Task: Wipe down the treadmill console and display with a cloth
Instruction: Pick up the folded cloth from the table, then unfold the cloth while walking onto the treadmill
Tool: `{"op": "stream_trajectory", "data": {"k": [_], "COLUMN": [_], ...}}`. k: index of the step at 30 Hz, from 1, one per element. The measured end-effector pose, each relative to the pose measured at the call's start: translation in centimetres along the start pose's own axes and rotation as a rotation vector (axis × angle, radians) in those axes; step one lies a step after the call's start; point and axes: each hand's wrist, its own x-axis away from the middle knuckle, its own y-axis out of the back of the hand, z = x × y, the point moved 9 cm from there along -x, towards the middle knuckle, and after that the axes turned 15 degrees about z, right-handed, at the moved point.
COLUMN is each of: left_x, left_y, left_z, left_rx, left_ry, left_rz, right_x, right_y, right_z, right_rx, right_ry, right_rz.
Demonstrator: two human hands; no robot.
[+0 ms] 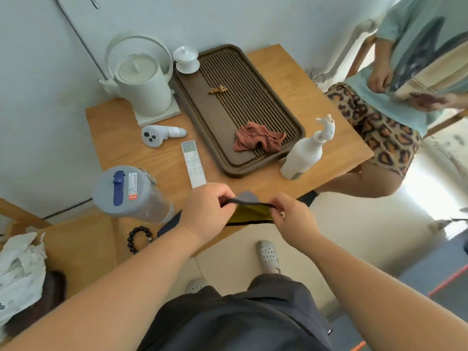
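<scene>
Both my hands hold a cloth point(249, 210), grey on one side and yellow-green on the other with a dark edge, above the near edge of a wooden table point(329, 138). My left hand point(205, 209) pinches its left end and my right hand point(291, 216) pinches its right end, stretching the edge between them. No treadmill, console or display is in view.
On the table stand a brown tea tray point(187, 97) with a reddish rag point(258, 139), a white kettle point(144, 82), a lidded cup point(186, 59), a spray bottle point(306, 150), a remote point(193, 163), a controller point(158, 135), a water bottle point(131, 193) and a bead bracelet point(138, 239). Another person point(395, 102) stands at the right.
</scene>
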Motion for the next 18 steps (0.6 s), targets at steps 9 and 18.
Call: {"op": "stream_trajectory", "data": {"k": [9,18], "left_x": [3.6,7.3], "left_y": [-3.0,-16.5], "left_z": [-3.6,-11.8], "left_rx": [-0.108,-0.303], "left_ry": [-0.202,-0.412], "left_rz": [0.258,0.609], "right_x": [13.5,30.2], "right_y": [-1.5,-9.0], "right_z": [-0.8,-9.1], "right_rx": [-0.274,-0.529], "right_ry": [-0.279,-0.527], "right_rz": [-0.331,-0.555]}}
